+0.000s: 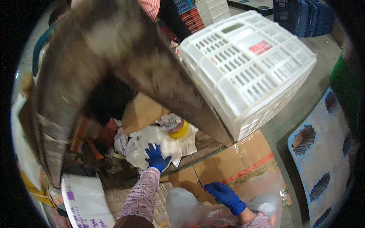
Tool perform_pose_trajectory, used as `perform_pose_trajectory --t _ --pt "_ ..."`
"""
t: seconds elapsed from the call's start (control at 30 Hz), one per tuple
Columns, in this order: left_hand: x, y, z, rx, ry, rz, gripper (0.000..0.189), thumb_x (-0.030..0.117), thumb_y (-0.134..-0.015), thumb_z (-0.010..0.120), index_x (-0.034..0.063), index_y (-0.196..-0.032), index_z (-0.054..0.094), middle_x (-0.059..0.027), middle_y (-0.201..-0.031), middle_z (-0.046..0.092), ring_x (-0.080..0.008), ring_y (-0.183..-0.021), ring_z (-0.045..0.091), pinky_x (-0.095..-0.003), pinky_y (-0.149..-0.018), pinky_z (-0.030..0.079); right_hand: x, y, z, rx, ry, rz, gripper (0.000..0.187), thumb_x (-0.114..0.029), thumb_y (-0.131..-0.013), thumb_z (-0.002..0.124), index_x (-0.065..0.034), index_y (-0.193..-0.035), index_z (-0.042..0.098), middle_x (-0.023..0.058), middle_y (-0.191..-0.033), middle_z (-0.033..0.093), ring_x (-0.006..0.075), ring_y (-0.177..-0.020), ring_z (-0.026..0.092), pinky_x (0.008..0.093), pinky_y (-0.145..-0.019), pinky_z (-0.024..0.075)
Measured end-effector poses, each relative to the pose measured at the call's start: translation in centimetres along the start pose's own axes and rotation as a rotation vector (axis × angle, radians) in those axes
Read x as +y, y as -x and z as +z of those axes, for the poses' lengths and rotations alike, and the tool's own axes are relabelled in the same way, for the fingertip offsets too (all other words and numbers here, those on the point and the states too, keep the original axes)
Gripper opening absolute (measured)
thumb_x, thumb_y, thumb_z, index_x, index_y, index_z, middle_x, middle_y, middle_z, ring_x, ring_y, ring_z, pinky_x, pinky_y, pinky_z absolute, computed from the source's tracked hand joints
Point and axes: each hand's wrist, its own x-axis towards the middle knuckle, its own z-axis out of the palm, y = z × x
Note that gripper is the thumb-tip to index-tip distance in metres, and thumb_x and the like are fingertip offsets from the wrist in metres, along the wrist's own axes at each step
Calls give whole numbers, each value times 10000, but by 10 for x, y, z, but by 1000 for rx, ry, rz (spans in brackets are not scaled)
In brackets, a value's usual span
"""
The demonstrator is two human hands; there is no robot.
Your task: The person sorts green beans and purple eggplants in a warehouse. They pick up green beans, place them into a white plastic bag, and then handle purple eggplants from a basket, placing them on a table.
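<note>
My left hand (157, 158), in a blue glove, lies with spread fingers on a pile of white plastic bags (151, 139). Beyond the bags are a yellow tape roll (179, 130) and a brown cardboard piece (142, 112). My right hand (223, 195), also in a blue glove, is partly curled above flattened cardboard (233, 165) and my knees, which clear plastic covers; whether it holds anything cannot be made out. A large dark brown sheet-like thing (159, 71), blurred, arches over the pile and hides part of it.
An upturned white plastic crate (251, 62) stands at the upper right. A blue pallet-like panel (322, 159) is on the right. Blue crates (305, 17) stand behind. A white printed box or sack (85, 199) lies at the lower left. Part of a person in a striped garment (150, 7) shows at the top.
</note>
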Motion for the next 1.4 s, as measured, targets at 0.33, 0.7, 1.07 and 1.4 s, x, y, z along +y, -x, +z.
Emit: perform_pose_trajectory --t 0.33,0.7,1.07,1.4 --pt "13 63 -134 -264 -50 8 1082 632 -741 675 200 -1553 105 -293 -1544 204 -509 -1360 321 -656 -1093 231 14 78 -7 143 -211 35 447 -353 -919 648 -36 -1230 592 84 -1109 677 185 -1007 632 317 -904 479" --pt "10 329 -294 -96 629 437 1032 433 -798 745 150 -1556 105 -326 -1526 219 -457 -1401 287 -472 -1127 300 -248 184 -5 370 -360 219 346 -347 -913 646 -42 -1074 622 78 -973 704 161 -848 651 277 -730 479" --pt "-54 391 -499 833 743 246 936 109 -673 810 21 -1474 335 -203 -1479 382 -391 -1339 383 -454 -1095 325 -542 134 74 353 714 -896 267 -74 -871 694 -59 -1136 669 112 -1053 686 252 -964 620 327 -881 460" --pt "-196 294 -457 855 1258 -91 717 117 -794 764 -13 -1407 416 -179 -1138 610 -301 -1035 589 -391 -883 466 -582 60 124 265 1057 -970 345 -112 -819 726 -68 -1152 649 163 -1095 672 359 -972 642 414 -841 511"
